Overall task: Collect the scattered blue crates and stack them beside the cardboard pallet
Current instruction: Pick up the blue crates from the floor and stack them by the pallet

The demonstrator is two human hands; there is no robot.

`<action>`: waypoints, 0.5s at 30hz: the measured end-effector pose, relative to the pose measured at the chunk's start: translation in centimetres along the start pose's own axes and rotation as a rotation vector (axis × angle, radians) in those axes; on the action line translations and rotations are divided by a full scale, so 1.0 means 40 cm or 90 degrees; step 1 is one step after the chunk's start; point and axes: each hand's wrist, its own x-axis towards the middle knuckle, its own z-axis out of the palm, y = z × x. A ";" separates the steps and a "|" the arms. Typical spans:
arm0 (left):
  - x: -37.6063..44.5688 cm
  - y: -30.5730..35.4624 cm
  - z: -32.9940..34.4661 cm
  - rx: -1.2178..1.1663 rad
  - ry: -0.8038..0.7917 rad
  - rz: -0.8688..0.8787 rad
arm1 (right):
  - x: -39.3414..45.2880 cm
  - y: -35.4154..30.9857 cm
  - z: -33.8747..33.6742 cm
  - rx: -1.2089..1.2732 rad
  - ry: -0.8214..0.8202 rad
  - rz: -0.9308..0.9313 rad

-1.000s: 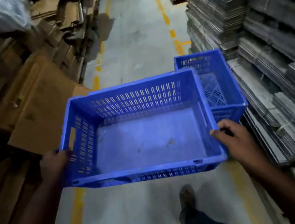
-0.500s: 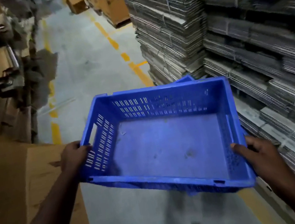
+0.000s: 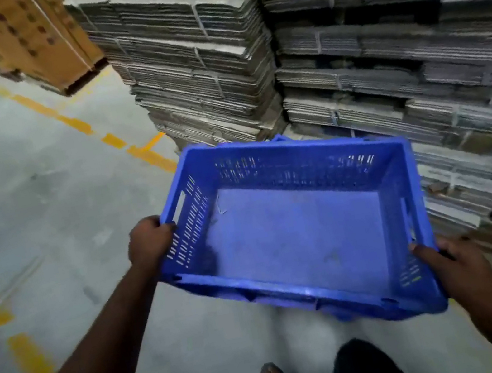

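View has swung right; cardboard stacks (image 3: 382,70) now fill the far side. Blue crate (image 3: 295,233) held level between left hand (image 3: 149,241) and right hand (image 3: 449,265), each clasping an end wall. Step: carrying. Next, probably lowering onto the crate corner (image 3: 279,138) peeking beyond.

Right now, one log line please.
carry | blue crate empty, airborne | left hand, right hand gripping ends | beside bundled cardboard stacks

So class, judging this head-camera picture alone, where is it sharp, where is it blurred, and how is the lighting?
Head view: dim, bluish light; the blue slotted plastic crate is fairly sharp, the bundled grey cardboard stacks smear with motion blur toward the right edge, and wide-angle distortion bends the yellow floor line.
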 end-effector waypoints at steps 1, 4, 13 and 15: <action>0.029 0.017 0.001 0.009 -0.012 0.016 | -0.013 0.000 0.016 0.002 0.022 0.002; 0.108 0.068 0.021 0.037 -0.051 0.064 | -0.042 0.004 0.052 0.008 0.075 0.047; 0.264 0.268 0.136 0.080 -0.120 0.163 | -0.003 0.021 0.095 0.091 0.156 0.091; 0.296 0.292 0.158 0.079 -0.136 0.182 | -0.001 0.020 0.103 0.114 0.164 0.101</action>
